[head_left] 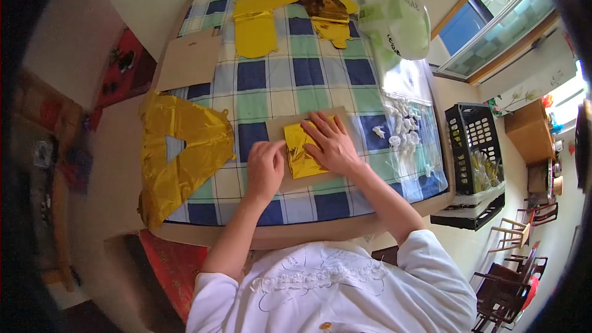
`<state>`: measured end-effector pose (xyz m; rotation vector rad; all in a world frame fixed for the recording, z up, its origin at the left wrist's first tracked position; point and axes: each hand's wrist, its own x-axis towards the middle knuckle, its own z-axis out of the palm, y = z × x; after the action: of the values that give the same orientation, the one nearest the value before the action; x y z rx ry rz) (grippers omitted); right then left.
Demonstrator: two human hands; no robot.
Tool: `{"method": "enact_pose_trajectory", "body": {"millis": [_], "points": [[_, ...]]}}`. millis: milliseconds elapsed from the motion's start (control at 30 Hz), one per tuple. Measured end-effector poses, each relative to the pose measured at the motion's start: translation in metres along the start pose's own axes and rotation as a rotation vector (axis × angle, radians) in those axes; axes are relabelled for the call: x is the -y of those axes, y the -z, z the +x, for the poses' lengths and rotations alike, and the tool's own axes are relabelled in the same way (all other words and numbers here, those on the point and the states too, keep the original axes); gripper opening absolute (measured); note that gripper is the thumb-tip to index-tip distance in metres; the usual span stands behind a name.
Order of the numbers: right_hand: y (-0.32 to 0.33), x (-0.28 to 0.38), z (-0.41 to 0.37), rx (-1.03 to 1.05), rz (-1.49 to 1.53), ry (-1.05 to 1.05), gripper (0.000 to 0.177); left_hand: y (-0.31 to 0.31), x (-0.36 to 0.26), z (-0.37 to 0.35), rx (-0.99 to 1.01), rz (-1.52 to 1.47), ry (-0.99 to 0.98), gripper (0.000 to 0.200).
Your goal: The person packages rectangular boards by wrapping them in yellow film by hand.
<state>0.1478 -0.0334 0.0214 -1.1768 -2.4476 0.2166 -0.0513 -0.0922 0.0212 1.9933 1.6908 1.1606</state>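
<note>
A gold foil balloon (296,159), folded into a flat packet, lies on a brown cardboard sheet (279,124) near the bed-like surface's front edge. Across its upper right part rests my right hand (333,145), fingers outstretched and pressed flat. My left hand (266,169) is closed at the packet's left edge, its fingertips curled under. What those fingers pinch, if anything, is hidden. To the left lies a flat, unfolded gold foil balloon (206,139) shaped like the letter A.
More gold foil balloons (256,28) lie at the back on the checked cloth (259,83). Another cardboard sheet (188,58) sits at the back left. On the right are a pale green plastic bag (394,24), small white pieces (404,126) on clear plastic, and a black crate (472,126).
</note>
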Motion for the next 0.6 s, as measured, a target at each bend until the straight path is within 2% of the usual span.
{"method": "enact_pose_trajectory", "body": {"millis": [33, 233, 567, 600], "points": [[0.000, 0.000, -0.001, 0.005, 0.001, -0.006, 0.053, -0.002, -0.002, 0.009, -0.044, -0.007, 0.072, 0.015], [0.001, 0.003, -0.001, 0.023, 0.021, -0.038, 0.053, -0.016, 0.017, 0.040, -0.103, 0.251, 0.105, 0.011], [0.005, 0.006, 0.000, 0.067, -0.066, 0.007, 0.045, -0.018, 0.025, 0.056, 0.058, 0.193, 0.208, 0.008], [0.005, 0.007, 0.000, 0.062, -0.055, 0.007, 0.044, -0.016, 0.021, 0.056, 0.031, 0.217, 0.204, 0.013]]}}
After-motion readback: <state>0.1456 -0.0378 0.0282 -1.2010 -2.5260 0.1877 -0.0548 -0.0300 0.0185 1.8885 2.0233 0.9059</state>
